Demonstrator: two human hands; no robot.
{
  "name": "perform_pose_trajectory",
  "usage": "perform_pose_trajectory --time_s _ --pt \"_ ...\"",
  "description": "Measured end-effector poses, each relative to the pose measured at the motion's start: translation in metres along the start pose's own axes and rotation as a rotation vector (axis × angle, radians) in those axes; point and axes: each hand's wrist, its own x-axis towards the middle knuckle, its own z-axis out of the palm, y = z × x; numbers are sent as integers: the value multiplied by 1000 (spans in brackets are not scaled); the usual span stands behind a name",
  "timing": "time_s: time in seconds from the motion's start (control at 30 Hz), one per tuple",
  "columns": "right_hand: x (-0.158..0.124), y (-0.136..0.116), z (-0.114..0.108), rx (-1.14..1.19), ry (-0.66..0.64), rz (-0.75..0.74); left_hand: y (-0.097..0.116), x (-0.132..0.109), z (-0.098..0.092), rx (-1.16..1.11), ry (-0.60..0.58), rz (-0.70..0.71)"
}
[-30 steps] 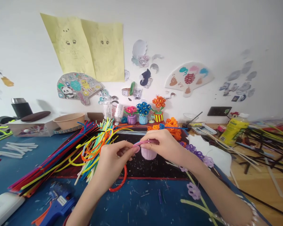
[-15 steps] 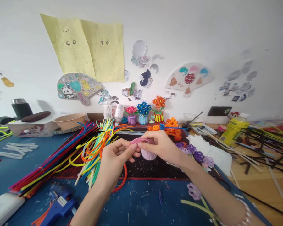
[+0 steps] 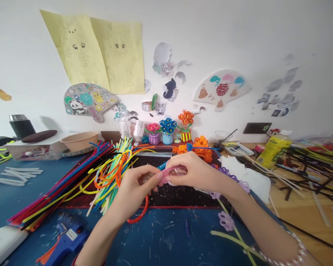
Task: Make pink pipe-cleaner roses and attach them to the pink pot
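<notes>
A pink pipe cleaner [image 3: 173, 169], bent into a curve, runs between my two hands over the dark mat. My left hand [image 3: 141, 180] pinches one end of it between thumb and index finger. From the other side, my right hand [image 3: 192, 170] grips it with fingers closed. Below the strand, a pale pink ribbed piece [image 3: 164, 180] shows between my fingertips; my hands cover most of it. Purple pipe-cleaner flowers [image 3: 226, 221] lie beside and under my right forearm.
Bundled coloured pipe cleaners [image 3: 63, 184] lie to the left, with a blue glue gun [image 3: 69, 236] nearer me. Small potted pipe-cleaner flowers [image 3: 168, 131] stand against the wall. A yellow bottle [image 3: 274, 149] and loose black strips [image 3: 319, 181] are on the right.
The pink strand between my hands has dropped slightly and bends differently. The pale pink ribbed piece, plainly visible before, is now mostly hidden behind my right hand. The view has shifted slightly.
</notes>
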Motion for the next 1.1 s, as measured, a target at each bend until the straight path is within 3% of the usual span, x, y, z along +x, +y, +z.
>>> perform_pose_trajectory --time_s 0.17,0.37,0.53,0.8,1.1 --pt "-1 -1 -1 25 -28 39 -1 0 -1 -23 -64 -41" --pt "-1 -3 2 -116 -117 -31 -1 -1 -2 334 -151 0" --pt "-3 -7 4 -316 -198 -110 -7 -2 0 419 -225 -7" --pt "-7 -10 -9 -144 -134 -23 -6 -3 2 280 -179 -92" --pt "-6 -14 -2 21 84 71 5 -3 8 -105 57 -64"
